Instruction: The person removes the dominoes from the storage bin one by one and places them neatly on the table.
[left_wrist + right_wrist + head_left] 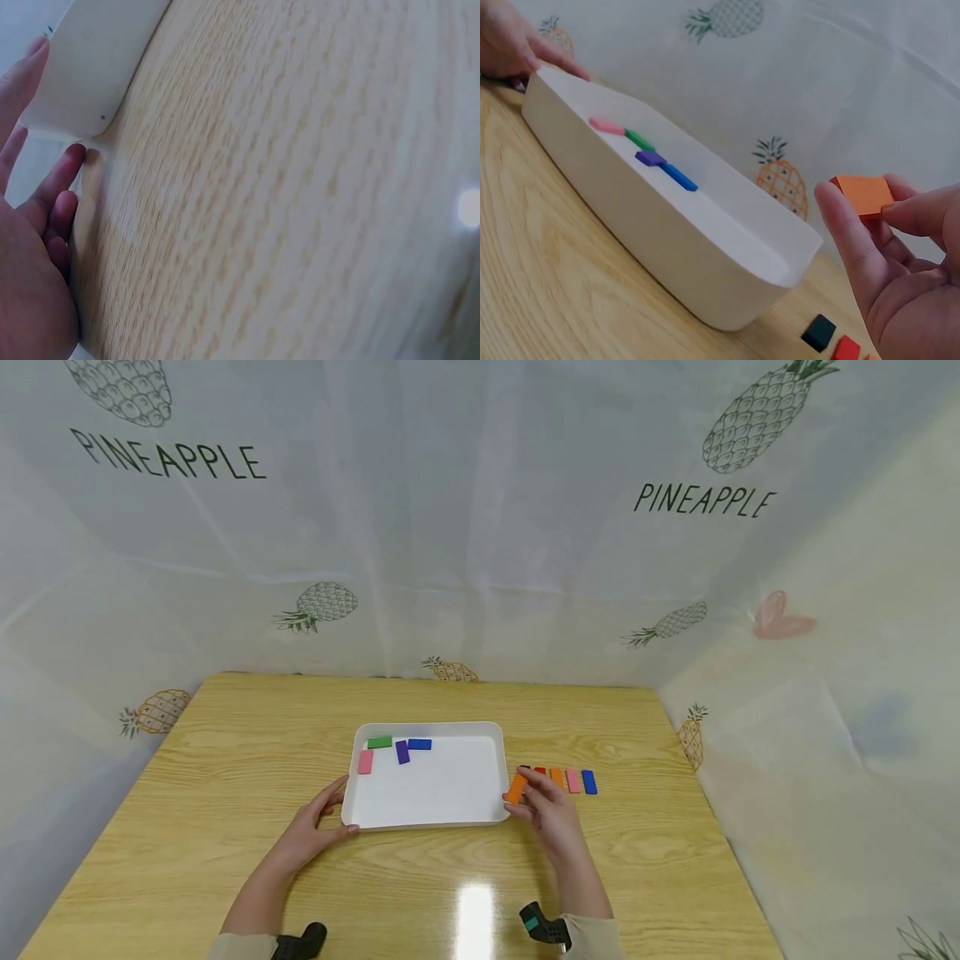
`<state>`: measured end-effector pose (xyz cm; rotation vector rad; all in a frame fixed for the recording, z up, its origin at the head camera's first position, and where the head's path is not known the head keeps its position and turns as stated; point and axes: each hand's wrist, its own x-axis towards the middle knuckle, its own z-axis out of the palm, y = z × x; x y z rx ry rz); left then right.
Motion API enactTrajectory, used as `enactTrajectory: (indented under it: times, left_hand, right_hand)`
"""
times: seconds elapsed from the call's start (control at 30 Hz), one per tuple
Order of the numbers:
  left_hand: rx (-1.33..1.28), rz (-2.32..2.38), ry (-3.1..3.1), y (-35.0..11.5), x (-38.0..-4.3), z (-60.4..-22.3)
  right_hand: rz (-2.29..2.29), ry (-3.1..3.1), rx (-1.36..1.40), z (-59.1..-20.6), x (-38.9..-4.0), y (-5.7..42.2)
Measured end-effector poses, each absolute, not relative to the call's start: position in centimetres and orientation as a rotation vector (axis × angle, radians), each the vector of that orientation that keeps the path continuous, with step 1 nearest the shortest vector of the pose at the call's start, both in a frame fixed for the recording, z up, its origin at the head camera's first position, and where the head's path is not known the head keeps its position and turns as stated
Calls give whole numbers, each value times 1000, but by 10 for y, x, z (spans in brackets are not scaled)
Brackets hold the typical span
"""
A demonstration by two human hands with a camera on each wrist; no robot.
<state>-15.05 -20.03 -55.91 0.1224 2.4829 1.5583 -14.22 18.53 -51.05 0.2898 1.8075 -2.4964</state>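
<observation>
The right grip (550,816) pinches an orange block (516,788) by the right edge of the tray (435,797), and the left grip (309,833) holds the tray's near left corner with thumb and fingers. A green block (379,742), pink block (365,762), purple block (402,752) and blue block (420,744) lie inside, toward its far left corner. A row of blocks (573,781) sits on the bench (660,860), right of the tray.

Light wood-grain table (262,735): white shallow rectangular tray (435,793); just right, row of black, red, orange, pink, blue rectangular blocks (573,780).
</observation>
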Motion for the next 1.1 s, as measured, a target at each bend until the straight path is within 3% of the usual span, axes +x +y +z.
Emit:
enactTrajectory:
  times: [0.57,1.1]
  left_hand:
    - [122,1578,2462,-203,-152,-559]
    - [150,1606,2474,-202,-154,-563]
  right_hand:
    - [-2332,2064,403,-532,-131,215]
    - [-1990,2389,398,-557,-134,213]
